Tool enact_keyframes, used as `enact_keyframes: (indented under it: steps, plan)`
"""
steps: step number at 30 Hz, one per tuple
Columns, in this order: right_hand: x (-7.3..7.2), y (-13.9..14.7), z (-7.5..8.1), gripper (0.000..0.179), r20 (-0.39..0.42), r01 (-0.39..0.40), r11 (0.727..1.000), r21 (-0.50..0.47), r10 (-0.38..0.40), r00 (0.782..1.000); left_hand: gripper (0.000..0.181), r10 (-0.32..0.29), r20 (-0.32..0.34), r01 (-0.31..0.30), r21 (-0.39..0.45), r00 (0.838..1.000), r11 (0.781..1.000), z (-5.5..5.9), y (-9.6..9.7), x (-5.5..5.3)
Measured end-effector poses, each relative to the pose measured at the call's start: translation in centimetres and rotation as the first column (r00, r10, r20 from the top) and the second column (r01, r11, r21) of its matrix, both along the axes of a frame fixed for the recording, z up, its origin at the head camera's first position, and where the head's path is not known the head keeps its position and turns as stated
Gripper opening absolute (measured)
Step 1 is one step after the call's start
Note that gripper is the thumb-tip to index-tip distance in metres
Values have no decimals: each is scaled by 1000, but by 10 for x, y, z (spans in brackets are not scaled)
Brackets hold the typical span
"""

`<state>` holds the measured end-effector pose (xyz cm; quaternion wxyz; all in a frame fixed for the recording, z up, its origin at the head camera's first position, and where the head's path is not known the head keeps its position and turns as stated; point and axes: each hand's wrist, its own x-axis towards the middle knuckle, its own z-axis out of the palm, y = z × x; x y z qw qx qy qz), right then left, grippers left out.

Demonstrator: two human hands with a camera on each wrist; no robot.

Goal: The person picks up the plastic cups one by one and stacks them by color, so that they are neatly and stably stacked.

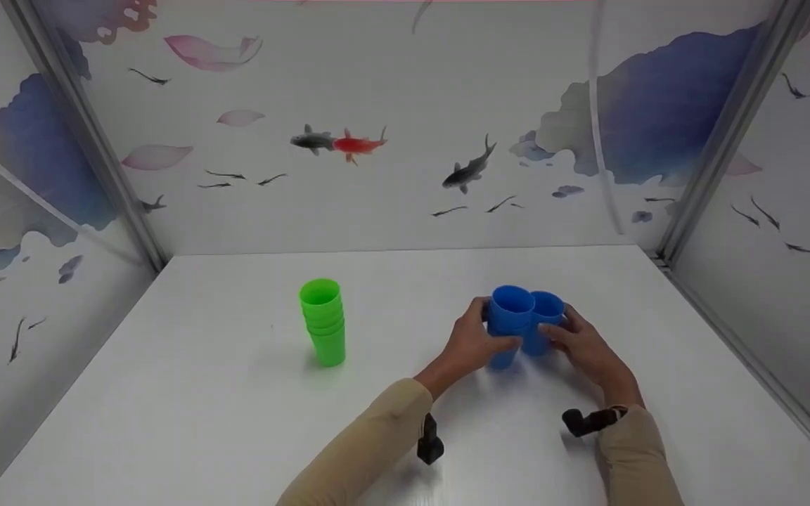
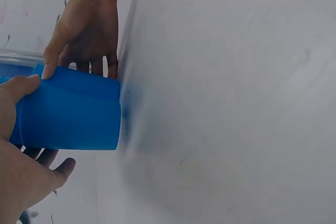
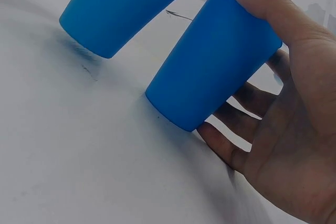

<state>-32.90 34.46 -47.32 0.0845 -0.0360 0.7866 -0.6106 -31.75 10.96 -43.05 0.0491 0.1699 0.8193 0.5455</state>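
Two sets of blue cups stand side by side, right of the table's middle. My left hand [image 1: 467, 344] grips the nearer blue cup stack [image 1: 512, 318], thumb across the front and fingers behind it. My right hand [image 1: 591, 351] holds the other blue cup [image 1: 549, 309] from the right, its thumb near the rim in the right wrist view. From the left wrist camera, the stack [image 2: 73, 121] overlaps the right hand's cup [image 2: 81, 78]. A stack of several green cups [image 1: 330, 344] stands upright to the left, apart from both hands.
The white table [image 1: 166, 407] runs back to a printed wall [image 1: 391, 218] with fish and petals. Side panels with metal corner posts [image 1: 95, 140] enclose it left and right. A small black device [image 1: 430, 443] hangs at the left wrist, another [image 1: 588, 422] at the right.
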Motion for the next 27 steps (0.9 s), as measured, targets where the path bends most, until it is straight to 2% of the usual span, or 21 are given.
enact_keyframes:
  steps: [7, 15, 22, 27]
  plan:
    - [0, 0, 0, 102, 16, 3, 999, 32, -3, 1000, 75, 3, -20, -3, 3, 1000, 1000, 24, 1, -4]
    - [0, 0, 4, 103, 42, 12, 998, 60, -14, 999, 75, 44, -51, -43, 24, 998, 999, 54, 10, -10]
    - [-2, -1, 3, 103, 51, 11, 998, 55, -14, 999, 74, 46, -54, -43, 41, 997, 998, 74, 18, -13]
    - [-4, -1, 3, 105, 74, 22, 998, 58, -27, 997, 74, 30, -94, -26, 49, 995, 998, 88, 23, -16]
